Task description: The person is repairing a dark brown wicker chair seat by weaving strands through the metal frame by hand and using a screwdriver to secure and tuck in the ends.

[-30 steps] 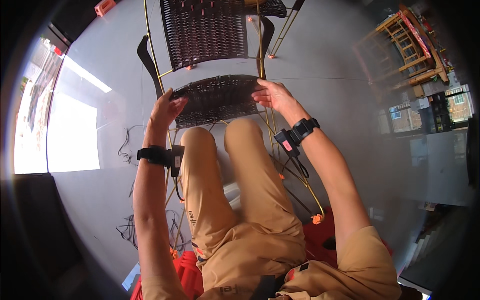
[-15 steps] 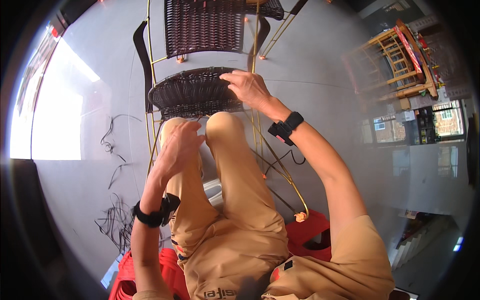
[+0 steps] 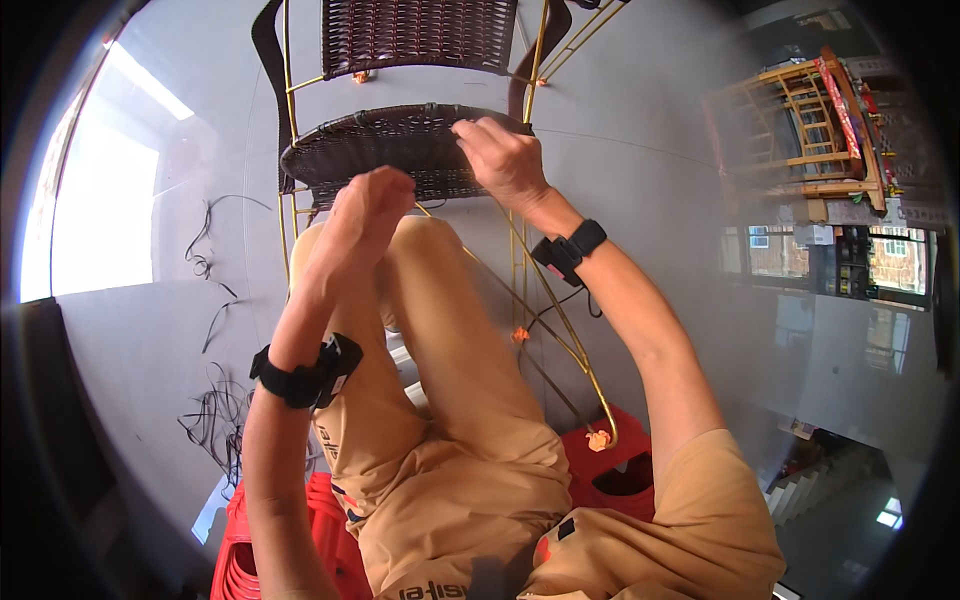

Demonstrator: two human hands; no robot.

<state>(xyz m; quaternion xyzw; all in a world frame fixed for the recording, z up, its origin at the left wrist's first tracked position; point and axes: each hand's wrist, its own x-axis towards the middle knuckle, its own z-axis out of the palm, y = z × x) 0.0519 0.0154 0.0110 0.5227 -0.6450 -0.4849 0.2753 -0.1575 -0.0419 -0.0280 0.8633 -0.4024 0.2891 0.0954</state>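
Note:
A chair with a gold-coloured metal frame (image 3: pixel 546 272) stands in front of my knees. Its dark brown woven seat (image 3: pixel 350 140) is nearest to me, and the woven backrest (image 3: pixel 415 38) lies beyond it. My right hand (image 3: pixel 505 168) is over the right part of the seat, fingertips pinched together. Close to the seat's near edge is my left hand (image 3: pixel 368 215), its fingers curled in and slightly blurred. Whatever either hand holds, perhaps a thin strand, is too small to make out. Both wrists wear black straps with small boxes.
Loose dark strands (image 3: pixel 215 410) lie on the grey floor at left. Red plastic stools (image 3: pixel 610 455) are beside and beneath me. Orange wrapping (image 3: pixel 597 440) covers the frame's feet. Wooden furniture (image 3: pixel 800 130) stands at the far right.
My left hand has risen from my knee to the seat's near edge, its fingers curling in. The right hand stays over the seat, fingers more tightly pinched. The view has shifted slightly.

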